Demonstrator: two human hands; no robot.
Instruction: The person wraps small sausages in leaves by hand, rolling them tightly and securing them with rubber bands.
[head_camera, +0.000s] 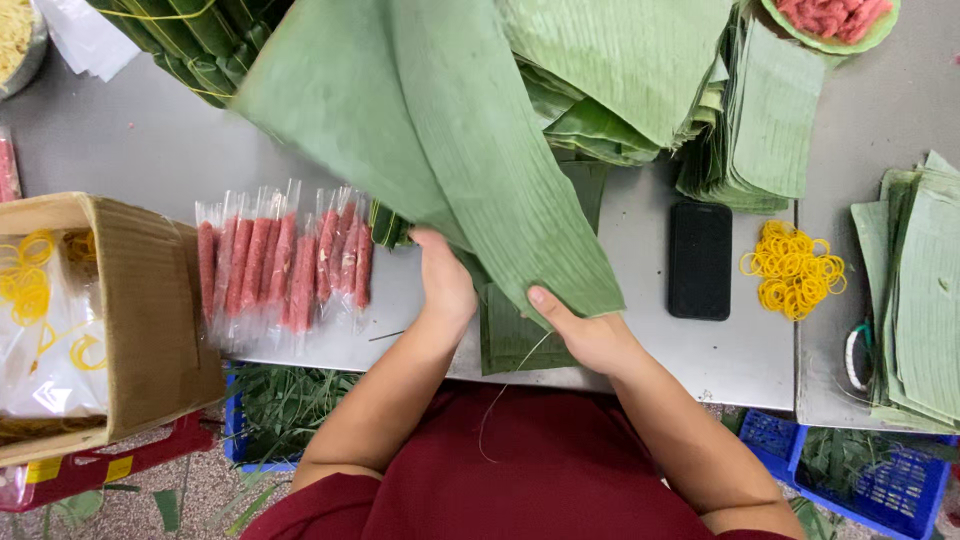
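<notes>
A big green banana leaf (440, 130) is lifted over the metal table (150, 150), its lower end hanging near the front edge. My right hand (585, 330) pinches the leaf's lower right corner with the thumb on top. My left hand (443, 280) reaches under the same leaf at its left side, fingers hidden by it. More folded leaf pieces (520, 335) lie flat beneath both hands. Left of my left hand sits a row of red sausage sticks in clear plastic sleeves (285, 262).
Stacks of cut leaves (760, 130) lie at the back and at the right (920, 290). A black phone (700, 260) and a pile of yellow rubber bands (795, 270) lie right of my hands. A cardboard box (140, 310) stands left. A green plate of pink meat (835, 20) sits far right.
</notes>
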